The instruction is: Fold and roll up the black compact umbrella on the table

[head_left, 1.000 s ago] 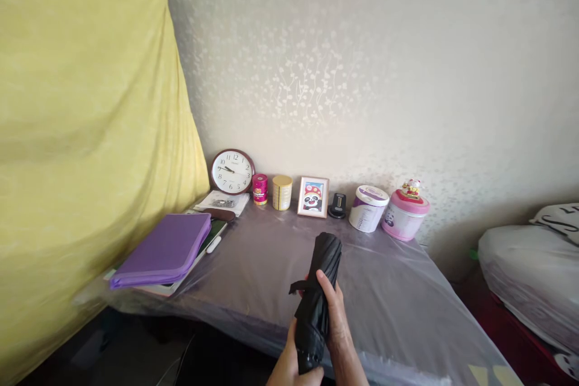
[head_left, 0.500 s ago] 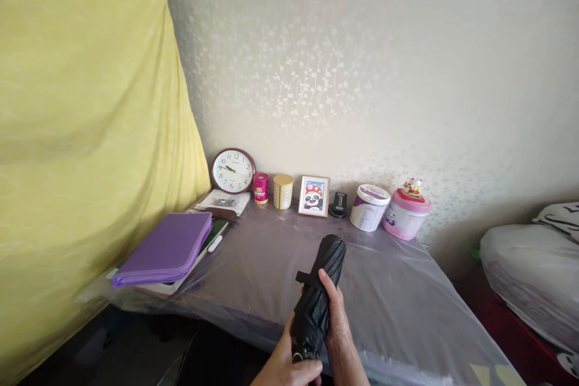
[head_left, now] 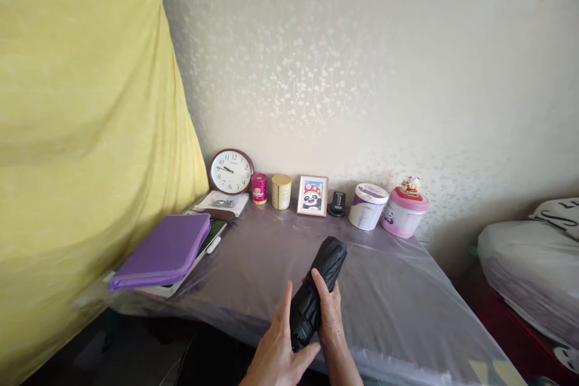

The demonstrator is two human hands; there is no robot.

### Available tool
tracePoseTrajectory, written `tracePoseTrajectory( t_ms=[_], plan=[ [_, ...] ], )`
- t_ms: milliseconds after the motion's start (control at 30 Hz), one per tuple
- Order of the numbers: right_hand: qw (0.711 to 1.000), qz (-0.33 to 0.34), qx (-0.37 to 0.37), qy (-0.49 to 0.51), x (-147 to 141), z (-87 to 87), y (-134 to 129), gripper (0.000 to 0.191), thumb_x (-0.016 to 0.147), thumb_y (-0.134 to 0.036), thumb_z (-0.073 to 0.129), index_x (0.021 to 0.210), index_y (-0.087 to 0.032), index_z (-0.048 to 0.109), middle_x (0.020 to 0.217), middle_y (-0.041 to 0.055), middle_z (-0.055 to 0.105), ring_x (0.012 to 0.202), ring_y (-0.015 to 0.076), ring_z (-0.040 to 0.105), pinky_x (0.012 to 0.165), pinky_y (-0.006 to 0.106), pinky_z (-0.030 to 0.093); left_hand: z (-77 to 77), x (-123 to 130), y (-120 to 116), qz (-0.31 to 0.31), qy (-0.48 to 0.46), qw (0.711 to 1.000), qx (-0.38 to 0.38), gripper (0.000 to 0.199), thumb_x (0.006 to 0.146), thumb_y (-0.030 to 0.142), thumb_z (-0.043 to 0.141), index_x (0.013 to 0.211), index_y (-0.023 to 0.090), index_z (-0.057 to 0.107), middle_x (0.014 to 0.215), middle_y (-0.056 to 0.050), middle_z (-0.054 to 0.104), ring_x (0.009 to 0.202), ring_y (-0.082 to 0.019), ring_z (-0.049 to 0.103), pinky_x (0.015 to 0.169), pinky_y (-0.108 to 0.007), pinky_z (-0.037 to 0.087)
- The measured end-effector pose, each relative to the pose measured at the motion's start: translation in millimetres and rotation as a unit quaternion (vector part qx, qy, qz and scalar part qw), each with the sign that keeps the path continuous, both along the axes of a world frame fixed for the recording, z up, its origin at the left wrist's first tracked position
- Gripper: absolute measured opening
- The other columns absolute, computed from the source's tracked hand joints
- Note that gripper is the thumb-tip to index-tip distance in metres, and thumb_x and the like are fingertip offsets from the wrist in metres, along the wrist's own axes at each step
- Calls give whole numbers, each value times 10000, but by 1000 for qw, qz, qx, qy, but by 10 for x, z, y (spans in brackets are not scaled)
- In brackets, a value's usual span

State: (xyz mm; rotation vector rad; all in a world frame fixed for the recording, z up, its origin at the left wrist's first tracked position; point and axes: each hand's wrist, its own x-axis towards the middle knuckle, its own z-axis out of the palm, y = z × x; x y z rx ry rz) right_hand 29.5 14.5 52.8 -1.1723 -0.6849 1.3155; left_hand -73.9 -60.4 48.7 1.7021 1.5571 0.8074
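Note:
A folded black umbrella (head_left: 332, 256) slants up and to the right above the near part of the table, its lower end toward me. My right hand (head_left: 329, 310) is wrapped round its middle from the right, thumb lying across the front of the fabric. At the lower end is my left hand (head_left: 283, 344), its thumb and index finger stretched apart on either side of the umbrella. Whether the left palm touches the umbrella, I cannot tell. The handle is mostly hidden by the left hand.
A plastic-covered table (head_left: 389, 289) stands before me. A purple zip folder (head_left: 163, 250) lies on papers at left. Along the wall stand a clock (head_left: 231, 172), a pink tin (head_left: 259, 189), a yellow-lidded can (head_left: 281, 193), a panda picture (head_left: 312, 196), and two tubs, white (head_left: 367, 208) and pink (head_left: 404, 217).
My left hand has loosened from the umbrella's lower end, and its fingers have spread. The strap flap that stuck out at the left no longer shows. My right hand keeps its grip.

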Motion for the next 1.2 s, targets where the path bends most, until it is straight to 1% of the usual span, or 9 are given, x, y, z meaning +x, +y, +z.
tracePoseTrajectory(
  t_ms=[167, 300, 433, 533, 600, 700, 833, 1000, 1200],
  plan=[
    [995, -44, 10, -88, 53, -22, 104, 461, 603, -489, 718, 915, -183, 569, 733, -3, 664, 752, 222, 633, 667, 295, 490, 38, 52, 181, -4, 36, 998, 50, 745, 779, 257, 488, 1415, 239, 100, 1380, -86, 386, 1177, -206, 468, 926, -293, 400],
    [972, -88, 59, -208, 181, -156, 204, 413, 545, -459, 743, 846, -214, 601, 798, 34, 652, 828, 254, 618, 673, 305, 454, -9, 25, 303, -8, 146, 988, 41, 749, 794, 216, 478, 1412, 307, 65, 1210, -63, 518, 963, -198, 588, 789, -273, 450],
    [951, -118, 60, -280, 208, -283, 253, 534, 539, -508, 730, 955, -201, 599, 989, 117, 602, 908, 295, 589, 677, 337, 433, -99, 11, 361, -5, 250, 967, 41, 781, 785, 176, 500, 1403, 351, 57, 1164, -50, 523, 898, -201, 607, 735, -272, 455],
    [917, -114, 89, -372, 171, -351, 274, 617, 599, -558, 674, 1082, -188, 576, 1102, 138, 542, 825, 268, 597, 675, 353, 441, -191, 19, 380, -3, 290, 956, 34, 782, 783, 155, 507, 1405, 338, 70, 1175, -64, 512, 883, -204, 614, 726, -276, 461],
    [902, -87, 139, -400, 162, -382, 286, 520, 668, -547, 622, 1064, -210, 604, 1132, 113, 521, 795, 230, 595, 702, 351, 452, -233, 21, 385, -3, 301, 953, 36, 783, 787, 146, 509, 1403, 345, 70, 1189, -69, 504, 885, -203, 616, 731, -278, 464],
    [894, -28, 216, -392, 195, -396, 286, 321, 773, -475, 537, 931, -229, 669, 1093, 78, 542, 857, 201, 583, 802, 337, 445, -247, 19, 387, -1, 308, 950, 41, 777, 795, 146, 511, 1398, 368, 74, 1194, -68, 499, 895, -203, 617, 737, -278, 466],
    [899, 45, 266, -344, 280, -379, 253, 255, 800, -397, 519, 902, -233, 684, 1061, 76, 576, 863, 187, 572, 824, 321, 444, -215, 21, 387, -1, 316, 948, 28, 738, 814, 157, 493, 1392, 383, 94, 1210, -82, 484, 866, -202, 628, 717, -281, 469],
    [937, 58, 248, -240, 345, -411, 233, 202, 726, -405, 613, 776, -214, 657, 970, 58, 612, 838, 189, 559, 782, 310, 457, -209, 30, 385, -4, 326, 945, 19, 702, 834, 182, 473, 1386, 400, 99, 1189, -79, 484, 862, -194, 627, 725, -278, 464],
    [974, 68, 182, -114, 425, -455, 159, 255, 670, -424, 680, 801, -207, 651, 802, 15, 620, 758, 174, 537, 733, 281, 453, -219, 28, 386, -10, 346, 938, 22, 693, 841, 191, 470, 1376, 430, 99, 1214, -96, 472, 857, -209, 636, 724, -299, 477]
  ],
)
